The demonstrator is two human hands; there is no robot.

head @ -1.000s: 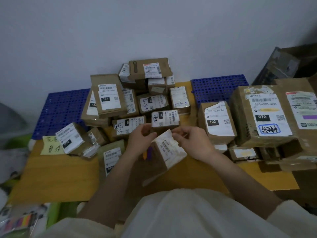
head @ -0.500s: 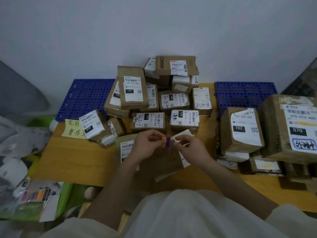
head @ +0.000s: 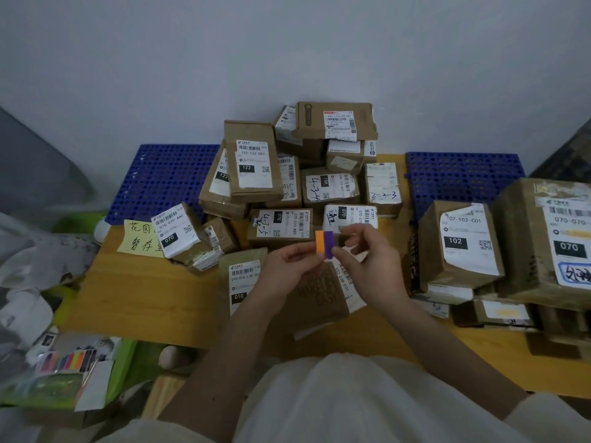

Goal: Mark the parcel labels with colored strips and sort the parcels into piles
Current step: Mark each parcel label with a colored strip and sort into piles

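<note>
My left hand (head: 289,270) pinches an orange strip (head: 319,242) at the middle of the yellow table (head: 144,298). Right beside it stands a purple strip (head: 328,245), pinched by my right hand (head: 371,266). The two strips are upright and touch side by side. Below my hands lies a brown parcel (head: 319,295) with a white label on its right edge, resting on the table. A heap of labelled brown parcels (head: 297,187) rises behind my hands. A parcel marked 010 (head: 241,279) lies just left of my left wrist.
Large boxes marked 102 (head: 460,244) and 070 (head: 550,238) stand stacked at the right. Blue perforated mats (head: 160,177) lie at the back. A yellow handwritten note (head: 139,238) sits at the left. A pack of coloured strips (head: 67,362) rests on a green tray at lower left.
My hands have lifted off the parcel and brought the orange and purple strips up between them. The parcel has settled flat on the table. The view has shifted left.
</note>
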